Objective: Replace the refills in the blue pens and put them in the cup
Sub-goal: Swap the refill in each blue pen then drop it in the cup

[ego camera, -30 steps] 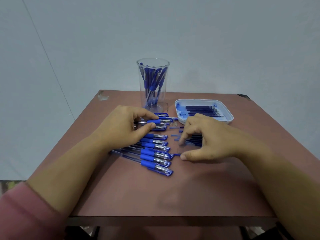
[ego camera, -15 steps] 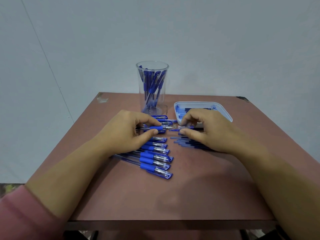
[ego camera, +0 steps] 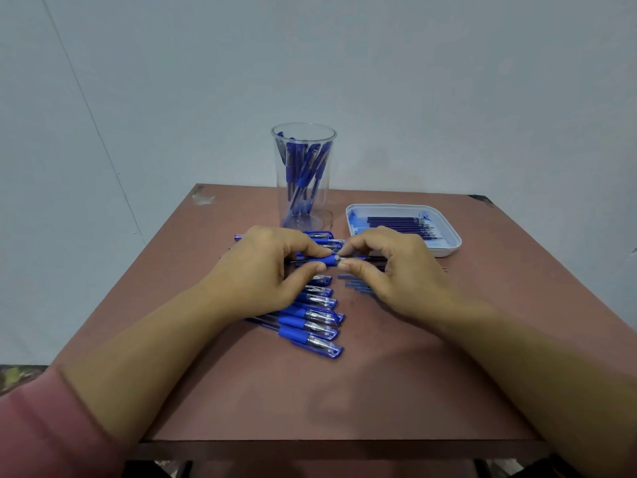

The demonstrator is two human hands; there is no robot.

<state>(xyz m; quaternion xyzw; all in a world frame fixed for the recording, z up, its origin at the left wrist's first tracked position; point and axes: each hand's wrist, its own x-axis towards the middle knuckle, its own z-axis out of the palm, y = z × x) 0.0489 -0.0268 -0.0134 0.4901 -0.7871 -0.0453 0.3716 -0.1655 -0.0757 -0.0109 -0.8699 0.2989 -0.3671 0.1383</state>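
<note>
My left hand (ego camera: 262, 270) pinches a blue pen (ego camera: 327, 261) by its blue grip, held level above the table. My right hand (ego camera: 389, 270) meets it from the right, thumb and forefinger pinching the pen's metal tip end. Below them a row of several capped blue pens (ego camera: 312, 326) lies on the brown table (ego camera: 344, 391). A tall clear cup (ego camera: 304, 174) behind my left hand holds several blue pens. A white tray (ego camera: 448, 243) at the right holds several dark blue refills (ego camera: 396, 224).
A few loose refills and small blue parts (ego camera: 355, 284) lie on the table under my right hand. The table's front edge runs near my forearms. A plain grey wall stands behind the table.
My right hand has moved from the table surface near the loose refills up and left to the pen tip held by my left hand. The left hand has stayed in place.
</note>
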